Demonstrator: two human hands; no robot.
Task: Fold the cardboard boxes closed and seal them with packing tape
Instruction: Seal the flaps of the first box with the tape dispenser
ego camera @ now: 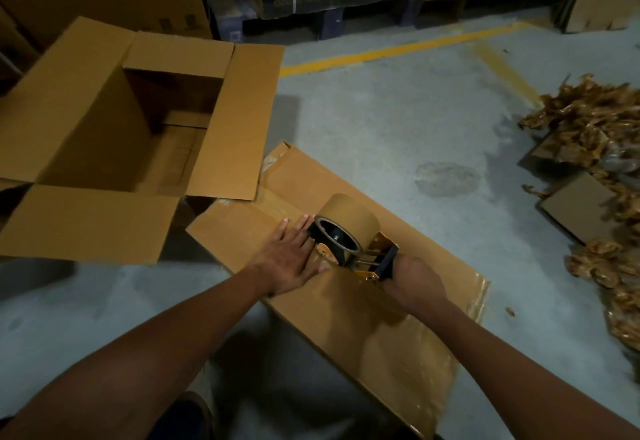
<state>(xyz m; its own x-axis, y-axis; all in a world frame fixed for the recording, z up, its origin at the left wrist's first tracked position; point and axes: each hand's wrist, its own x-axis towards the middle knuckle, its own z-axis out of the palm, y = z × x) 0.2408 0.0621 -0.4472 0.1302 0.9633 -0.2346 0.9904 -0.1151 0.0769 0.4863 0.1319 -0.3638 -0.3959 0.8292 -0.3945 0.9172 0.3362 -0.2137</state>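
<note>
While left hand (pixel 288 259) lies flat on box (pixel 367 197), right hand (pixel 415 280) grips tape dispenser (pixel 346 228).

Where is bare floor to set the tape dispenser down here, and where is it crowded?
Bare concrete floor lies between the open box, the yellow line, the scrap pile and the taped box. Another patch lies nearer the person, in front of the open box. Crowded: the right edge, with scraps over cardboard pieces.

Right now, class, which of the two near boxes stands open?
The left box: its flaps spread wide, inside showing. The other box lies closed.
</note>
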